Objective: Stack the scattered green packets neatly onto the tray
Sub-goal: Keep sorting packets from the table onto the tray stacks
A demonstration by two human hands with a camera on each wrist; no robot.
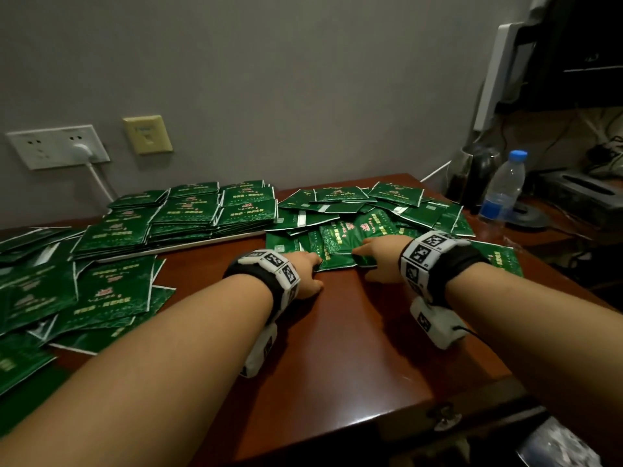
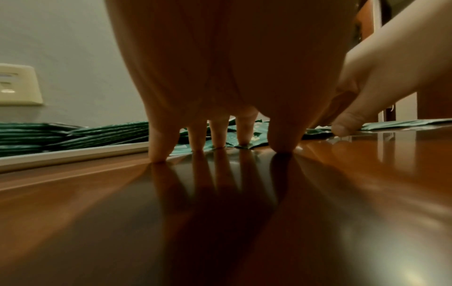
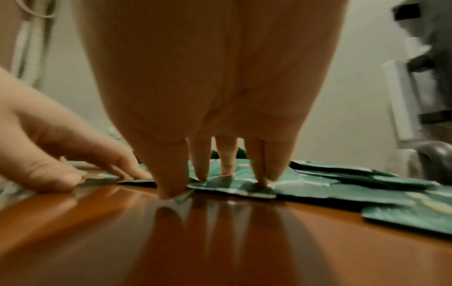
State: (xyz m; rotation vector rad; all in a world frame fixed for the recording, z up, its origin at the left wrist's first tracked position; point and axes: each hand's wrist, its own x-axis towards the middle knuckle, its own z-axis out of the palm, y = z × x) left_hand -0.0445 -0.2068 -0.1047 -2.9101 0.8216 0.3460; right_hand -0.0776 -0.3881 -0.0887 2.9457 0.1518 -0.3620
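Note:
Neat stacks of green packets [image 1: 202, 210] fill a white tray [image 1: 202, 243] at the back left of the wooden table. A loose pile of green packets [image 1: 387, 210] lies to its right, and another loose pile [image 1: 67, 291] spreads at the left. My left hand [image 1: 308, 269] and right hand [image 1: 376, 256] reach to the near edge of the right pile. In the left wrist view the left hand [image 2: 220, 148] stands on straight fingertips at the packets' edge [image 2: 259, 139]. In the right wrist view the right hand [image 3: 215, 183] presses its fingertips on the front packet [image 3: 234, 188], with the thumb at that packet's corner.
Bare wood [image 1: 354, 332] lies in front of my hands, ending at the table's front edge [image 1: 421, 412]. A water bottle [image 1: 502, 190] and a dark jug [image 1: 478, 176] stand at the back right. A wall socket [image 1: 57, 146] with a white cable is behind the tray.

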